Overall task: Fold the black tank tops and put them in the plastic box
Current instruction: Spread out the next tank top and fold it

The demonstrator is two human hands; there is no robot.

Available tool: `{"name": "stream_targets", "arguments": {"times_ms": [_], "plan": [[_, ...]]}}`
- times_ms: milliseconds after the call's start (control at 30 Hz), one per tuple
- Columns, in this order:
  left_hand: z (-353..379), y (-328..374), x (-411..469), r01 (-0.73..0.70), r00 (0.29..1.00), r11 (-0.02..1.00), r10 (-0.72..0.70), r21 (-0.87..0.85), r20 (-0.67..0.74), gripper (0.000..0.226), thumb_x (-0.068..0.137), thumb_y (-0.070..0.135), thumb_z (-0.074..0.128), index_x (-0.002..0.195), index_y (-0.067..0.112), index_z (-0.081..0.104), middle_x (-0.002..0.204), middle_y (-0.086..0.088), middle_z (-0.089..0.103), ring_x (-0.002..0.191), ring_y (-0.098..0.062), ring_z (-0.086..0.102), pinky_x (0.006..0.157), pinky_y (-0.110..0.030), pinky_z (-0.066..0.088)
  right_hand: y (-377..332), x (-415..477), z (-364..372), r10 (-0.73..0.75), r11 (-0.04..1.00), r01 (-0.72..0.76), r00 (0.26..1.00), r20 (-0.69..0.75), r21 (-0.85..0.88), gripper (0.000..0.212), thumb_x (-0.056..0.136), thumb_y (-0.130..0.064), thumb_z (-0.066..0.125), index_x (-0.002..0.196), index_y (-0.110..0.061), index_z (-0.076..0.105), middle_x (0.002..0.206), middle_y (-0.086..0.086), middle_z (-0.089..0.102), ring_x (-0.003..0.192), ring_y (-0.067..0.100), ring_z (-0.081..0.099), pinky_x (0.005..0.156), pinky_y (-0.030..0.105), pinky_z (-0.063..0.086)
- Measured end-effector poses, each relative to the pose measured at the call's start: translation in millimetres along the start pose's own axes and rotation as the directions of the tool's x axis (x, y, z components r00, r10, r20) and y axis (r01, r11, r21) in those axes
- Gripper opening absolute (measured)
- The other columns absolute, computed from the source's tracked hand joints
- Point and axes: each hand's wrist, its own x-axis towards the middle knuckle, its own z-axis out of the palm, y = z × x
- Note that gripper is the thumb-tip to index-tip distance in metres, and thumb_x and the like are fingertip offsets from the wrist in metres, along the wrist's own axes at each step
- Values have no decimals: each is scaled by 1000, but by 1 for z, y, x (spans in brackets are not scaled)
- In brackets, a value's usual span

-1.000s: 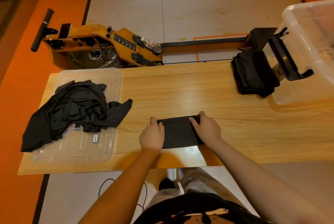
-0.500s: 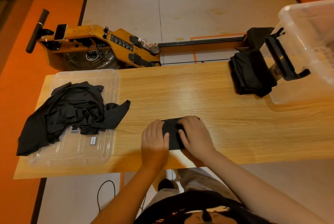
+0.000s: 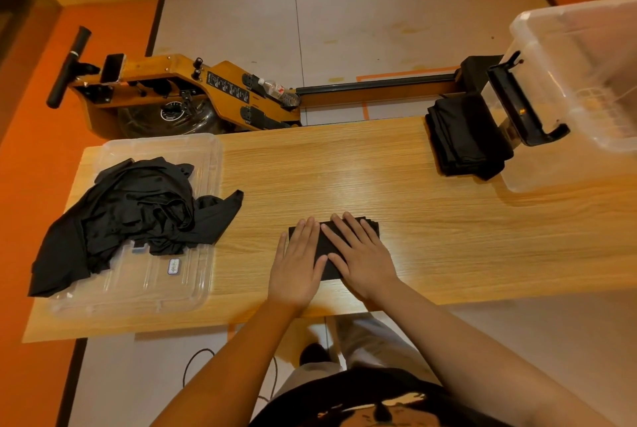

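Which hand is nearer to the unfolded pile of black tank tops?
Left. The left hand lies flat on the folded tank top, to the right of the unfolded pile; the right hand presses the same top, farther right.

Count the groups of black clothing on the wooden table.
3: a crumpled black fabric heap far left, one folded black fabric piece at front centre, a folded black fabric stack far right. Single garments within them may be hidden.
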Motion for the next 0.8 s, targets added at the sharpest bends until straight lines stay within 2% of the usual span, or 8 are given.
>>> {"name": "stream_targets", "arguments": {"times_ms": [167, 333, 467, 533, 600, 667, 733, 800], "plan": [[-1, 0, -5, -42, 999, 999, 42, -8, 6, 62, 100, 50, 10, 154, 18, 5, 161, 4, 0, 147, -7, -8, 119, -36, -4, -3, -10, -1, 44, 999, -43, 999, -7, 15, 56, 102, -49, 12, 147, -26, 36, 151, 4, 39, 141, 25, 33, 115, 40, 14], [-4, 2, -13, -138, 987, 990, 136, 17, 88, 76, 90, 66, -7, 151, 22, -8, 159, 6, -12, 146, -9, -17, 119, -38, -10, -6, -31, 7, 84, 996, -83, 996, -38, 14, 53, 101, -47, 22, 147, -25, 35, 151, 5, 39, 141, 25, 29, 117, 39, 10], [-4, 12, -25, -158, 978, 987, 151, 32, 144, 71, 91, 59, -8, 150, 22, -14, 160, 6, -15, 145, -7, -20, 119, -38, -10, -8, -52, 13, 106, 994, -104, 993, -58, 25, 53, 100, -47, 23, 146, -24, 38, 150, 6, 41, 140, 26, 35, 116, 41, 15], [-6, 18, -26, -164, 975, 986, 160, 16, 154, 63, 97, 49, 1, 153, 21, -6, 162, 5, -7, 147, -6, -13, 119, -38, -9, -8, -60, 14, 126, 992, -124, 990, -68, 31, 53, 100, -46, 23, 145, -24, 42, 147, 6, 45, 137, 26, 40, 114, 41, 18], [-13, 22, -21, -176, 976, 984, 179, -28, 128, 54, 104, 37, 21, 154, 22, 11, 162, 5, 11, 148, -8, 3, 120, -36, -7, -5, -63, 12, 127, 992, -124, 986, -110, 34, 50, 99, -40, 27, 141, -22, 47, 140, 5, 52, 131, 26, 48, 111, 39, 21], [-22, 22, -11, -199, 976, 978, 203, -63, 79, 47, 104, 28, 32, 150, 23, 27, 154, 5, 31, 143, -12, 22, 119, -35, -2, 0, -62, 6, 129, 992, -125, 979, -160, 35, 47, 94, -32, 32, 134, -18, 54, 129, 5, 61, 119, 26, 57, 105, 38, 25], [-30, 21, -1, -223, 971, 972, 228, -76, 66, 43, 101, 26, 41, 144, 24, 40, 144, 2, 44, 135, -17, 35, 117, -35, 4, 7, -59, 2, 166, 986, -161, 966, -198, 42, 45, 89, -27, 38, 127, -15, 59, 119, 4, 65, 109, 26, 61, 102, 38, 28], [-36, 20, 9, -239, 964, 970, 243, -50, 108, 44, 98, 30, 49, 141, 24, 45, 136, 2, 50, 129, -18, 39, 114, -34, 9, 13, -56, -4, 190, 982, -184, 963, -190, 51, 41, 87, -23, 54, 126, -13, 59, 117, 5, 65, 107, 27, 60, 102, 40, 33]]}}
